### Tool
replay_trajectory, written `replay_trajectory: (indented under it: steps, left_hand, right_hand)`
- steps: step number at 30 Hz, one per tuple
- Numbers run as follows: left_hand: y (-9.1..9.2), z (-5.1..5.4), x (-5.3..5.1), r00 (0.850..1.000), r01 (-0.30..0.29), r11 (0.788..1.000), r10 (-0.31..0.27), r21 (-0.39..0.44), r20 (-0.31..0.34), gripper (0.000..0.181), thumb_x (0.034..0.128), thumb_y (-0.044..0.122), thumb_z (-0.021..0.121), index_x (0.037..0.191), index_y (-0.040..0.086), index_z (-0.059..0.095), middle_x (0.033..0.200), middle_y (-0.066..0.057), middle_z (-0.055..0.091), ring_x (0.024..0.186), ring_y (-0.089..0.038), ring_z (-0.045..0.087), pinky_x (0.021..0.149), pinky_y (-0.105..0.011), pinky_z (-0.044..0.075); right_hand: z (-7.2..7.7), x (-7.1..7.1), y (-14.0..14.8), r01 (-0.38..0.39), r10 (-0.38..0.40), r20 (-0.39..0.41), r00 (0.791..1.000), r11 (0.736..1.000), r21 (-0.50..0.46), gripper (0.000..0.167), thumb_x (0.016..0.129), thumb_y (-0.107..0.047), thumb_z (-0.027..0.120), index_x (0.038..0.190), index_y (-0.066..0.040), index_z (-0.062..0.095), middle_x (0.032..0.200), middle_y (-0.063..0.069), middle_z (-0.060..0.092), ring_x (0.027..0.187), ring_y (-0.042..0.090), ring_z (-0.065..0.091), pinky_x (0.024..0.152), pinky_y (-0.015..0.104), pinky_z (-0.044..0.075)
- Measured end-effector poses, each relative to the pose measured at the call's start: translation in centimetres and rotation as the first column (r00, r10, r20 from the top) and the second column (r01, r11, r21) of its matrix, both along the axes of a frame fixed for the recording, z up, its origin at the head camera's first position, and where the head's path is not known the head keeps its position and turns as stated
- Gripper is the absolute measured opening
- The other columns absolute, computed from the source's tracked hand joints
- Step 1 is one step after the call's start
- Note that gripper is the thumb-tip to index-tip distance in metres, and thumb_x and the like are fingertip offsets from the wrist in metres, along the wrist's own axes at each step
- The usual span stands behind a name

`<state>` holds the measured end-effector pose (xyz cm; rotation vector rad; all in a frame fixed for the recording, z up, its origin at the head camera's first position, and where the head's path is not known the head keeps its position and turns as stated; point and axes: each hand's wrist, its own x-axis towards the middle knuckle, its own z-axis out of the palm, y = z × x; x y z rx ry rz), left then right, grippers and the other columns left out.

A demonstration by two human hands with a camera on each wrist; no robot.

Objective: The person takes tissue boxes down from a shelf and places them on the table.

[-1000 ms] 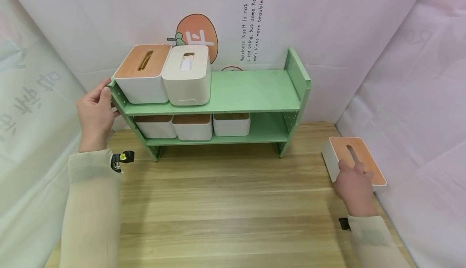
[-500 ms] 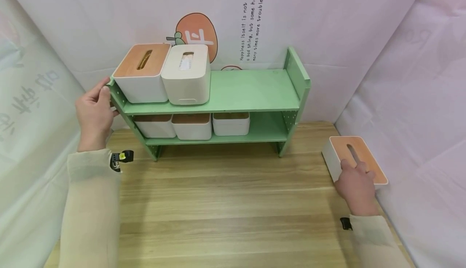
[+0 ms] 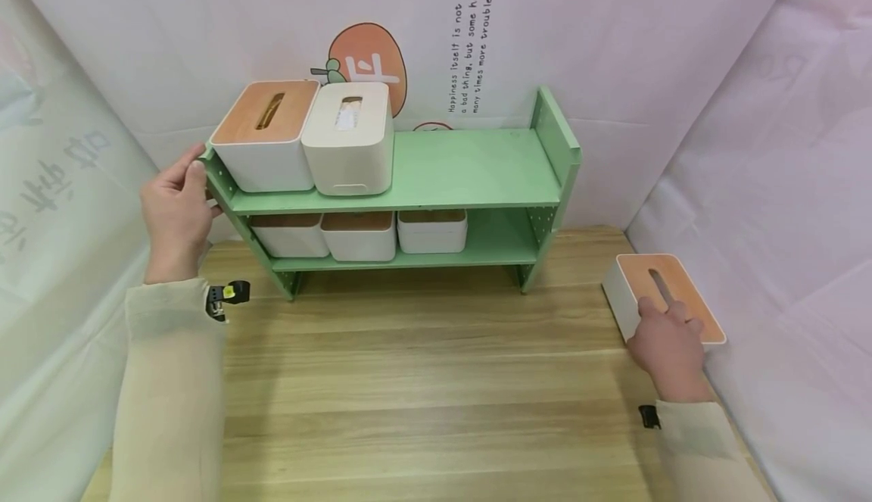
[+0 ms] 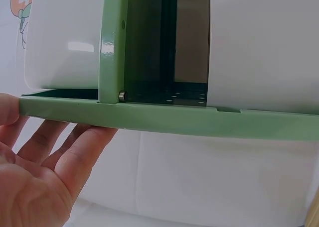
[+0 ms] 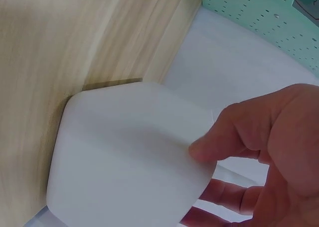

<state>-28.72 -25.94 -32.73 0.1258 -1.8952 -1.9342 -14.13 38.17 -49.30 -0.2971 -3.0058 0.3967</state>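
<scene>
At the left end of a green two-tier shelf (image 3: 477,173), my left hand (image 3: 175,210) grips the side panel. In the left wrist view, the thumb lies over the edge of that panel (image 4: 199,122) and the fingers bear on its outer face. On the table at far right stands a white tissue box (image 3: 618,297) with a wooden lid. My right hand (image 3: 668,350) holds its near end, fingertips on the lid near the slot. The right wrist view shows the thumb pressing the white wall (image 5: 124,152); the fingertips are hidden there behind the box.
A wood-lidded tissue box (image 3: 262,165) and a cream one (image 3: 350,165) stand at the upper tier's left. Below are white boxes (image 3: 289,241), (image 3: 359,246) and a smaller box (image 3: 432,238). White cloth (image 3: 770,260) borders the wooden table (image 3: 422,381).
Hardly anything differs. My right hand and the near end of its tissue box have shifted very slightly right. The left hand keeps its hold on the shelf.
</scene>
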Motion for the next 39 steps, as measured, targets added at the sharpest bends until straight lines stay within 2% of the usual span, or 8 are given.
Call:
replay_trajectory:
  steps: [7,16,19,23,25,27,36,39]
  left_hand:
    - [-0.1,-0.2,-0.1,1.0,0.004,1.0,-0.004,0.0,-0.002,0.03,0.1034,0.027,0.056,0.131,0.028,0.066,0.143,-0.008,0.054,0.096,-0.015,0.07,0.066,-0.025,0.059]
    - [-0.4,-0.3,0.0,1.0,-0.002,1.0,0.002,-0.001,0.003,0.029,0.1034,0.028,0.056,0.13,0.03,0.067,0.142,-0.007,0.055,0.098,-0.015,0.069,0.064,-0.024,0.059]
    - [-0.4,-0.3,0.2,1.0,0.004,1.0,-0.004,0.017,-0.002,0.028,0.1032,0.027,0.056,0.129,0.029,0.068,0.141,-0.008,0.056,0.098,-0.016,0.069,0.064,-0.025,0.059]
    - [-0.4,-0.2,0.3,1.0,0.008,1.0,-0.008,0.02,-0.004,0.029,0.1032,0.027,0.056,0.13,0.028,0.068,0.14,-0.009,0.056,0.098,-0.016,0.069,0.066,-0.026,0.059]
    - [-0.3,-0.1,0.3,1.0,0.01,1.0,-0.01,0.018,-0.002,0.03,0.1033,0.027,0.056,0.131,0.027,0.067,0.141,-0.009,0.056,0.099,-0.017,0.069,0.067,-0.026,0.059]
    - [-0.3,0.0,0.3,1.0,0.016,1.0,-0.016,0.017,-0.001,0.03,0.1032,0.027,0.057,0.132,0.026,0.066,0.142,-0.009,0.055,0.1,-0.017,0.069,0.068,-0.027,0.058]
    - [-0.2,0.0,0.0,1.0,-0.001,1.0,0.001,-0.024,0.006,0.03,0.1036,0.027,0.055,0.132,0.027,0.066,0.141,-0.01,0.056,0.099,-0.016,0.069,0.067,-0.025,0.059]
    - [-0.2,0.0,0.0,1.0,0.006,1.0,-0.005,-0.011,0.006,0.031,0.1036,0.026,0.055,0.133,0.025,0.065,0.14,-0.011,0.056,0.098,-0.017,0.069,0.068,-0.025,0.059]
  right_hand:
    - [1.1,0.0,-0.3,-0.029,0.028,0.031,0.999,0.999,0.032,0.037,0.087,-0.016,0.057,0.115,0.008,0.051,0.099,0.041,0.043,0.083,0.056,0.04,0.059,0.055,0.039]
    - [3.8,-0.7,-7.2,-0.082,0.072,-0.273,0.959,0.996,-0.024,0.032,0.09,-0.021,0.056,0.109,0.004,0.061,0.103,0.026,0.055,0.085,0.041,0.054,0.054,0.053,0.047]
    - [5.4,-1.6,-10.6,-0.212,0.192,-0.469,0.862,0.977,0.011,0.026,0.086,-0.017,0.059,0.102,0.003,0.064,0.098,0.022,0.06,0.084,0.04,0.057,0.056,0.053,0.051]
    - [7.8,-3.3,-15.0,-0.384,0.37,-0.699,0.612,0.911,0.147,0.02,0.079,-0.011,0.063,0.092,0.003,0.066,0.086,0.018,0.06,0.075,0.037,0.058,0.053,0.048,0.052]
    - [9.3,-4.1,-17.0,-0.444,0.424,-0.734,0.531,0.876,0.186,0.019,0.078,-0.008,0.064,0.093,0.003,0.066,0.085,0.017,0.058,0.073,0.035,0.056,0.056,0.045,0.051]
    - [10.8,-4.8,-18.9,-0.49,0.457,-0.745,0.486,0.848,0.201,0.02,0.077,-0.007,0.066,0.094,0.003,0.067,0.086,0.015,0.057,0.073,0.033,0.054,0.058,0.043,0.049]
    - [15.7,-7.8,-25.2,-0.562,0.565,-0.74,0.365,0.767,0.309,0.016,0.077,-0.008,0.063,0.092,-0.002,0.064,0.088,0.012,0.054,0.076,0.031,0.051,0.062,0.041,0.045]
    - [16.8,-9.1,-26.8,-0.558,0.592,-0.723,0.357,0.755,0.343,0.018,0.077,-0.009,0.063,0.095,-0.003,0.064,0.091,0.011,0.054,0.078,0.031,0.051,0.062,0.042,0.044]
